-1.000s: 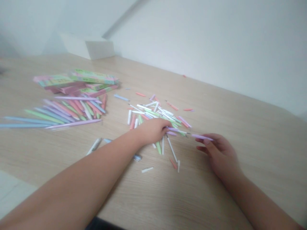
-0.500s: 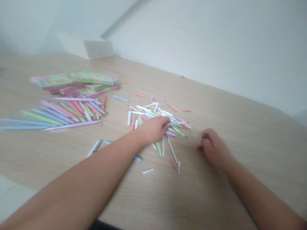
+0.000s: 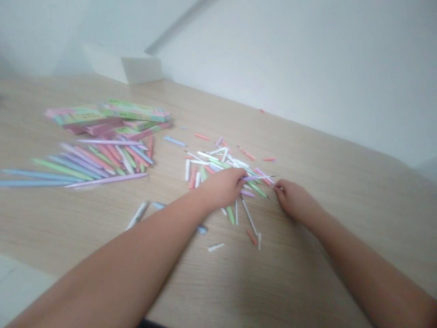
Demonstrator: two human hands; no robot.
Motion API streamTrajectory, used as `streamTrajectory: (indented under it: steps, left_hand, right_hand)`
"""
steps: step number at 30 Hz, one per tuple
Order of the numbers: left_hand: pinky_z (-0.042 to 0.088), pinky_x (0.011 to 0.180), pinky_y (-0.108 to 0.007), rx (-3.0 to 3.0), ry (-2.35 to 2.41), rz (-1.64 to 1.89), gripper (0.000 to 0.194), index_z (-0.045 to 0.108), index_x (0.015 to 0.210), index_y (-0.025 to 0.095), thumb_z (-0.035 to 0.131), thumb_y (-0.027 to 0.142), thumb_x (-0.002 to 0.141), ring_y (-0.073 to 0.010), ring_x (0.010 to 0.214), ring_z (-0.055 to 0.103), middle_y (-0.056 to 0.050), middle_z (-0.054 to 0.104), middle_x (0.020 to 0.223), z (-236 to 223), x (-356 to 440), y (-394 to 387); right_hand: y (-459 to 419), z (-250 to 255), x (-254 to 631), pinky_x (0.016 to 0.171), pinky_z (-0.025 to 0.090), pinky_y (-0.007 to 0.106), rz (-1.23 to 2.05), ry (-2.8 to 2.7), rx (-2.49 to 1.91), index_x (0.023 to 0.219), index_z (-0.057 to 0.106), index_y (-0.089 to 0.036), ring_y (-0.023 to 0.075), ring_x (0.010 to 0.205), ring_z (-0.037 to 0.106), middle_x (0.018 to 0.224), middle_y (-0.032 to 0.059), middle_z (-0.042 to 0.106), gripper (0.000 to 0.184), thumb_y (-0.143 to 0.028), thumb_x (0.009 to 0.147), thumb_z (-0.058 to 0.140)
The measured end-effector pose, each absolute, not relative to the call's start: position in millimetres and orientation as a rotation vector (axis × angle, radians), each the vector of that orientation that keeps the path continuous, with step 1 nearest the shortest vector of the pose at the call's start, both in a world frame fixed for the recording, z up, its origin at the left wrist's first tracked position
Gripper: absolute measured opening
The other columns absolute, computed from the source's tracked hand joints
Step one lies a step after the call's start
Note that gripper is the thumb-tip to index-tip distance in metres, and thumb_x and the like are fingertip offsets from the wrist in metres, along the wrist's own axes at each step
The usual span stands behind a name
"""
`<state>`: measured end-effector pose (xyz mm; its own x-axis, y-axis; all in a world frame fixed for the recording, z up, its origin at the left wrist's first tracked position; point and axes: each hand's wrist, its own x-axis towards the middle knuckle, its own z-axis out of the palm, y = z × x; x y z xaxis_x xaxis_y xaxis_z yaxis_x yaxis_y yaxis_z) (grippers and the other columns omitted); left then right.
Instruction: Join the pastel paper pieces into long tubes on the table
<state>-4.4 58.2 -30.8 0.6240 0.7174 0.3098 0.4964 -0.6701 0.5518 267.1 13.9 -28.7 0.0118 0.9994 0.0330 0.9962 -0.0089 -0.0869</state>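
My left hand [image 3: 225, 187] is closed on a purple pen piece with a thin pale refill [image 3: 262, 176] sticking out to the right, its dark tip bare. Just below and right of that tip, my right hand [image 3: 294, 199] is pinched; what its fingers hold, if anything, is hidden. Under and around my left hand spreads a pile of pen parts [image 3: 213, 161], in white, green, orange and purple. A white refill [image 3: 249, 215] and an orange piece [image 3: 251, 237] lie on the near side of the pile.
Longer pastel pens [image 3: 90, 159] lie in a heap on the left of the wooden table [image 3: 290, 282]. Behind them are pink and green pen boxes [image 3: 133, 110]. A white box [image 3: 141, 69] stands at the back by the wall. My left forearm partly covers some pens [image 3: 137, 215].
The purple piece my right hand held at the refill's tip has gone from sight. That hand drew back, closed, then came left again to the tip. My left hand stays nearly still.
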Motion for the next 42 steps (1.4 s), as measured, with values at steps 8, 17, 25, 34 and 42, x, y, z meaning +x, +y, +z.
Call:
streamTrajectory:
  steps: [8,17,25,34,42]
  left_hand:
    - [0.048,0.078,-0.033,2.494,0.924,0.66,0.021,0.064,0.095,0.02,0.043,0.025,0.097,-0.0206,0.087,0.063,-0.006,0.07,0.097,-27.1,-5.1,56.6]
    - [0.048,0.078,-0.034,2.499,0.944,0.661,0.023,0.065,0.098,0.02,0.043,0.027,0.097,-0.0218,0.089,0.064,-0.006,0.07,0.096,-30.5,-5.7,61.1]
    - [0.048,0.08,-0.035,2.484,0.952,0.697,0.025,0.066,0.101,0.019,0.042,0.026,0.097,-0.0222,0.092,0.064,-0.007,0.07,0.099,-28.2,-6.1,60.9]
    - [0.048,0.081,-0.035,2.485,0.952,0.697,0.026,0.066,0.102,0.019,0.042,0.026,0.098,-0.0216,0.092,0.064,-0.007,0.07,0.1,-29.5,-6.9,61.9]
    - [0.047,0.08,-0.035,2.487,0.951,0.697,0.024,0.065,0.1,0.019,0.043,0.025,0.097,-0.022,0.092,0.064,-0.007,0.07,0.098,-31.3,-6.6,62.2]
  right_hand:
    - [-16.5,-35.6,264.1,0.069,0.043,0.034,-0.056,-1.971,-2.094,0.091,0.056,-0.02,0.0246,0.079,0.063,0.088,0.0123,0.069,0.024,-0.032,0.101,0.038]
    - [-29.9,-38.8,261.6,0.072,0.046,0.035,0.008,-1.996,-2.002,0.099,0.059,-0.022,0.0253,0.084,0.065,0.094,0.0098,0.071,0.022,-0.037,0.099,0.043]
    - [-20.7,-42.2,254.9,0.086,0.05,0.039,-0.02,-2.078,-1.915,0.113,0.067,-0.02,0.0273,0.101,0.068,0.111,0.0119,0.074,0.033,-0.038,0.101,0.043]
    - [-27.1,-38.2,251.8,0.083,0.05,0.038,0.022,-2.241,-1.862,0.114,0.072,-0.024,0.0251,0.097,0.068,0.109,0.0084,0.075,0.034,-0.041,0.1,0.046]
    - [-22.9,-33.8,248.0,0.08,0.048,0.037,0.036,-2.233,-1.967,0.097,0.067,-0.02,0.0252,0.091,0.065,0.099,0.0107,0.072,0.029,-0.033,0.102,0.042]
